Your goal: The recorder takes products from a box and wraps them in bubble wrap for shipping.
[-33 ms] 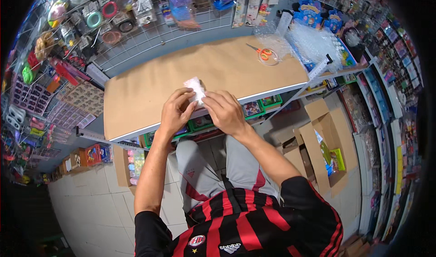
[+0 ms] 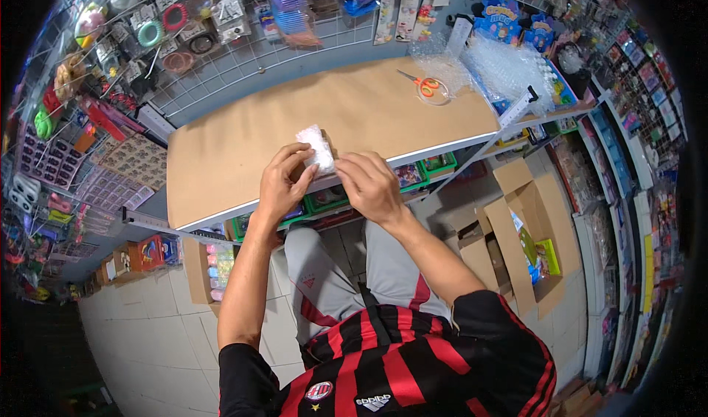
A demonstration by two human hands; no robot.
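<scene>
Where wire racks ring it, a brown worktable (image 2: 243, 151) holds scissors (image 2: 426, 87).

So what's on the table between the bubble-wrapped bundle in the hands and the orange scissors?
Nothing: in the head view, only bare brown tabletop runs from the bubble-wrapped bundle, held by both hands, to the orange scissors, which lie on loose bubble wrap.

I see a small white packet wrapped in bubble wrap (image 2: 316, 146), oblong and slightly tilted, at the near edge of the brown tabletop (image 2: 243, 151). My left hand (image 2: 284, 182) and right hand (image 2: 372, 185) pinch it from both sides.
</scene>
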